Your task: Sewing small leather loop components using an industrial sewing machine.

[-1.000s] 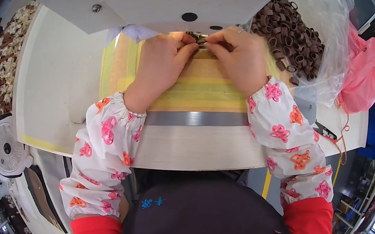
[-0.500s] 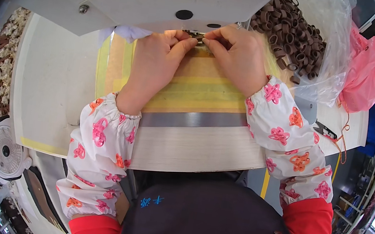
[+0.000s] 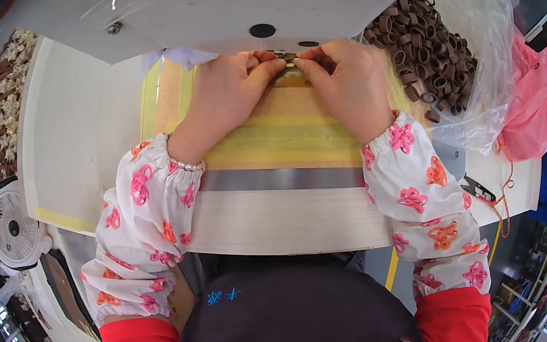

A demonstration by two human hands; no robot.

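Both my hands meet under the edge of a white machine head (image 3: 204, 14), which looks like a sewing machine. My left hand (image 3: 227, 94) pinches with thumb and forefinger at the left side of a small dark piece (image 3: 289, 63). From the other side, my right hand (image 3: 355, 88) pinches at the same piece, fingertips close to the left ones. The piece is small and mostly covered by my fingers, so its kind is hard to make out. Below them lies the work plate (image 3: 279, 133), covered with yellow and tan tape.
Many brown loops (image 3: 436, 61) lie piled at the far right on a clear plastic bag (image 3: 492, 83). Beside it hangs a pink plastic bag (image 3: 538, 103). A dark snipping tool (image 3: 479, 189) with orange cord rests near my right sleeve. A white fan (image 3: 13, 225) stands at left.
The whole view has shifted slightly, with the machine head showing a little more. My hands keep nearly the same pinching hold and place.
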